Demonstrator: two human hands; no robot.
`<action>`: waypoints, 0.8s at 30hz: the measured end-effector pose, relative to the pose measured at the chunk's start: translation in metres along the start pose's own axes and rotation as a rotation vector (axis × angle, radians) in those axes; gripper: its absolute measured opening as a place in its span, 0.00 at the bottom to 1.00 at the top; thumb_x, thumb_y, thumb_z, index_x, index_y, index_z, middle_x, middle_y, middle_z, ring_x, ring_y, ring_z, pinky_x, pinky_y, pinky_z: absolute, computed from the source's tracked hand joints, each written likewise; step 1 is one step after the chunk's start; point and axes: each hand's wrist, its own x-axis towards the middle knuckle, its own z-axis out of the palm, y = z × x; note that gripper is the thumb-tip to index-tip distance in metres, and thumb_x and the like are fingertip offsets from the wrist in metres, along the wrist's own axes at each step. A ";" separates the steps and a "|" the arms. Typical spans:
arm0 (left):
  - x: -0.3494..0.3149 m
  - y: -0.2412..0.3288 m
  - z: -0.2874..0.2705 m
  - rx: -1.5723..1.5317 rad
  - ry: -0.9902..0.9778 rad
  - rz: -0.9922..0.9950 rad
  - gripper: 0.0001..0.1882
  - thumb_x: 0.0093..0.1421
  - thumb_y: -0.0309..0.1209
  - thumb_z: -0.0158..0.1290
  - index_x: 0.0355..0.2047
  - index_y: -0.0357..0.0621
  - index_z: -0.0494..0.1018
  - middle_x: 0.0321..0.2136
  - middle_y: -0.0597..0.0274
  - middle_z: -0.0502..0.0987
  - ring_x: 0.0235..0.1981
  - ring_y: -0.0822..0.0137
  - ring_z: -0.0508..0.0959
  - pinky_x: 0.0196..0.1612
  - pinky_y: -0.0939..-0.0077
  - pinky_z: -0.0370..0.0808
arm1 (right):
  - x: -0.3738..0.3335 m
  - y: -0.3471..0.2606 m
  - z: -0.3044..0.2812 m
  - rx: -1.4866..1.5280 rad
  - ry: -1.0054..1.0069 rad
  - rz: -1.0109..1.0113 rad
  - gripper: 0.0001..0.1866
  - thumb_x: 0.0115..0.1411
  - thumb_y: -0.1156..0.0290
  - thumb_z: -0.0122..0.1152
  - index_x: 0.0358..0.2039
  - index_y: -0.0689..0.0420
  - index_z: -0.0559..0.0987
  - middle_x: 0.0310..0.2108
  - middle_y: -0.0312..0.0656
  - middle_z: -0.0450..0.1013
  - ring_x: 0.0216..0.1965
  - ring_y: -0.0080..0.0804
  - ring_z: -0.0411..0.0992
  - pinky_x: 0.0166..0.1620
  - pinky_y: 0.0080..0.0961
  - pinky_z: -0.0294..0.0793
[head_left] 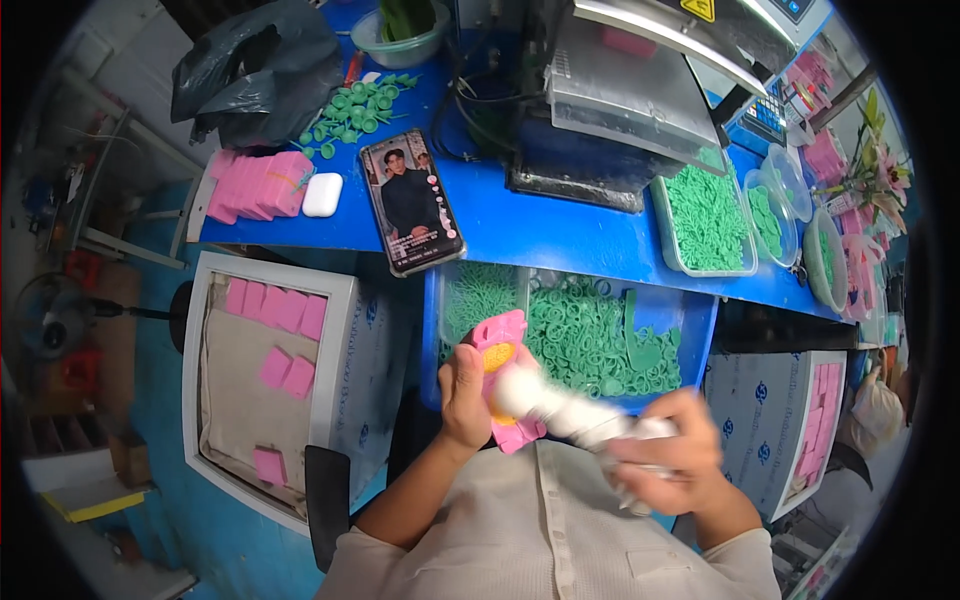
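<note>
My left hand (465, 398) is closed on a pink block-like mould (508, 433) with a yellow inset, held upright in front of my chest. In my right hand (672, 452) is a white cloth-wrapped dabber (570, 412), blurred by motion. Its rounded white head lies over the middle of the mould and hides part of the yellow; whether it touches cannot be made out. Just beyond my hands sits a blue tray (700, 345) filled with small green wax-like pieces (580, 320), many of them ring-shaped.
On the blue table (500, 235) lie a phone (412, 205), a white case (322, 194), stacked pink blocks (262, 186) and a black bag (255, 75). A machine (620, 110) stands behind. Green pieces fill a clear tub (705, 215). White-framed boxes (340, 400) with pink blocks flank me.
</note>
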 end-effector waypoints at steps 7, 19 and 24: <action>-0.005 -0.005 -0.015 -0.071 0.009 -0.135 0.29 0.68 0.49 0.32 0.45 0.32 0.68 0.29 0.55 0.75 0.23 0.68 0.77 0.28 0.76 0.74 | -0.031 0.037 -0.006 -0.170 0.287 0.323 0.11 0.43 0.76 0.60 0.31 0.62 0.80 0.30 0.45 0.64 0.29 0.34 0.63 0.32 0.26 0.64; -0.025 -0.019 0.009 -0.149 -0.245 -0.447 0.36 0.66 0.55 0.28 0.52 0.30 0.63 0.37 0.47 0.75 0.33 0.63 0.78 0.29 0.73 0.79 | -0.021 0.049 0.026 -0.493 0.105 0.508 0.25 0.54 0.67 0.60 0.50 0.65 0.70 0.46 0.52 0.66 0.46 0.50 0.65 0.49 0.39 0.64; -0.034 -0.007 0.024 0.022 -0.395 -0.408 0.28 0.65 0.47 0.44 0.53 0.33 0.62 0.35 0.54 0.75 0.33 0.68 0.77 0.32 0.77 0.76 | -0.002 0.044 0.056 0.487 0.196 0.492 0.19 0.61 0.66 0.55 0.48 0.64 0.72 0.37 0.45 0.71 0.38 0.32 0.70 0.44 0.26 0.68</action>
